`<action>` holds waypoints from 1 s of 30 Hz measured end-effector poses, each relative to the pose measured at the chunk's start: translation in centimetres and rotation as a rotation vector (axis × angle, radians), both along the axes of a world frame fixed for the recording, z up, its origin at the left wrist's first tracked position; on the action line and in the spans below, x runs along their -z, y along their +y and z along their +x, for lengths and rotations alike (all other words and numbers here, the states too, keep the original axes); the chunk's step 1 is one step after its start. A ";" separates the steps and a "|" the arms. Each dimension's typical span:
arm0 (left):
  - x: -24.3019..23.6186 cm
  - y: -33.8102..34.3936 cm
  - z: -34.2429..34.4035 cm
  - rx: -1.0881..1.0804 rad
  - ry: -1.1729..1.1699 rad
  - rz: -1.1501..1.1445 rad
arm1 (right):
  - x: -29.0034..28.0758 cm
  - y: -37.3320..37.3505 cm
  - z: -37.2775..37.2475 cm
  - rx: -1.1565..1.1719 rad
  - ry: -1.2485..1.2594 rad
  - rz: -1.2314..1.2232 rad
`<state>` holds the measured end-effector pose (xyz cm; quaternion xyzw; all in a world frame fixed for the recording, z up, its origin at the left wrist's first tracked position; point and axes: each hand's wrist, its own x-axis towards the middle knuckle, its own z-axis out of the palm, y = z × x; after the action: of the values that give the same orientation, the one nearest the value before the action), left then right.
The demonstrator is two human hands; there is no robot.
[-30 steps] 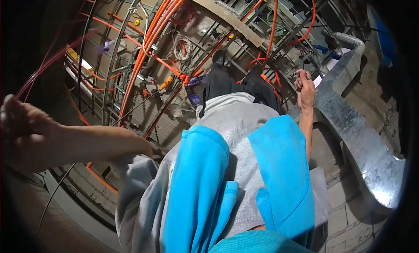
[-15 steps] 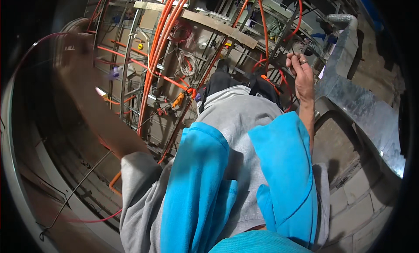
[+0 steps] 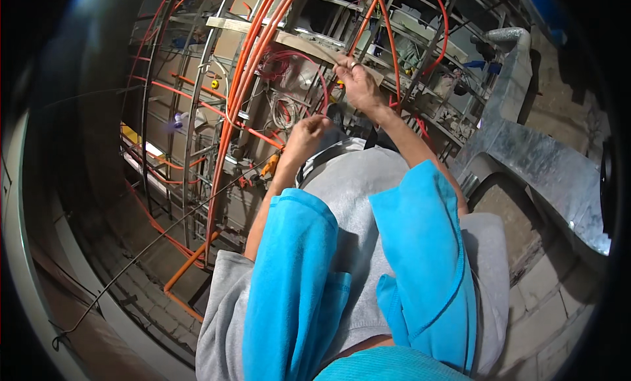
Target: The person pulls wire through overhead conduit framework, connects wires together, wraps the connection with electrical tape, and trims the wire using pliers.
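Observation:
Near the middle of the head view, my left hand [image 3: 309,136] is closed, thumb and fingers pinched on a thin red cable [image 3: 323,85]. The cable arcs up and left from the fingertips toward a loose red bundle [image 3: 275,64]. Just above and to the right, my right hand [image 3: 360,88], with a ring on one finger, is also closed in a pinch. A thin dark line shows at its fingertips, too fine to name. The two hands are apart, both over the metal framing below. A coil of white cable [image 3: 284,111] hangs left of them.
Thick orange conduits [image 3: 227,134] run down left of my hands. A wooden plank [image 3: 299,44] crosses behind them. Galvanized ductwork [image 3: 532,151] stands at the right. A thin black wire [image 3: 141,253] slants across the lower left. A yellow tape measure [image 3: 215,84] lies among the framing.
My left hand has come from the far upper left to the middle, the red cable now at its fingertips. My right hand has moved left, close to it, still pinched.

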<state>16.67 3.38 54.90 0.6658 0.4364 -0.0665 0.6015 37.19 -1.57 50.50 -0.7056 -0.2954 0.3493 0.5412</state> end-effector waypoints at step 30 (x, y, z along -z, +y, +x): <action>-2.5 -2.4 -4.1 0.236 -0.095 0.289 | -0.6 2.0 9.6 0.239 0.746 0.122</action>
<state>12.58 1.02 57.43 0.7940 0.3315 -0.0417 0.5078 46.78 0.47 51.08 -0.5263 -0.0143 0.4980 0.6891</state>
